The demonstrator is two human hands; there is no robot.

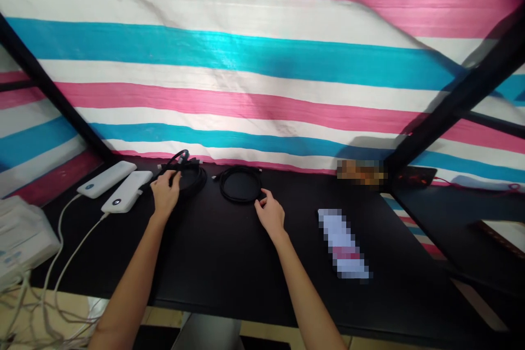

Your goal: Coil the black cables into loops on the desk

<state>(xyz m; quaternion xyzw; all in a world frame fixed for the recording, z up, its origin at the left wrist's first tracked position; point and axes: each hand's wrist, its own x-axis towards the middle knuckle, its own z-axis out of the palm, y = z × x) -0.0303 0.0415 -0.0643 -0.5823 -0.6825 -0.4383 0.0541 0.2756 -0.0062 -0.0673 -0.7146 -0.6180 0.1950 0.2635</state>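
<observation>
A pink, white and blue striped tarp point(229, 65) hangs behind the black worktop point(229, 279). Near the far left corner, a white power bank point(105, 179) lies beside a second power bank point(126, 191). My left hand point(165, 194) sits on a bundled black cable point(192, 180) by the far edge, fingers curled over it; I cannot tell whether they are clamped. My right hand point(269, 213) is open, its fingertips point(261, 201) touching a coiled black cable point(240, 185). The coil lies flat with no long axis, one plug end point(214, 178) pointing left. If I tug the bundle, its loose ends could snag the second power bank.
</observation>
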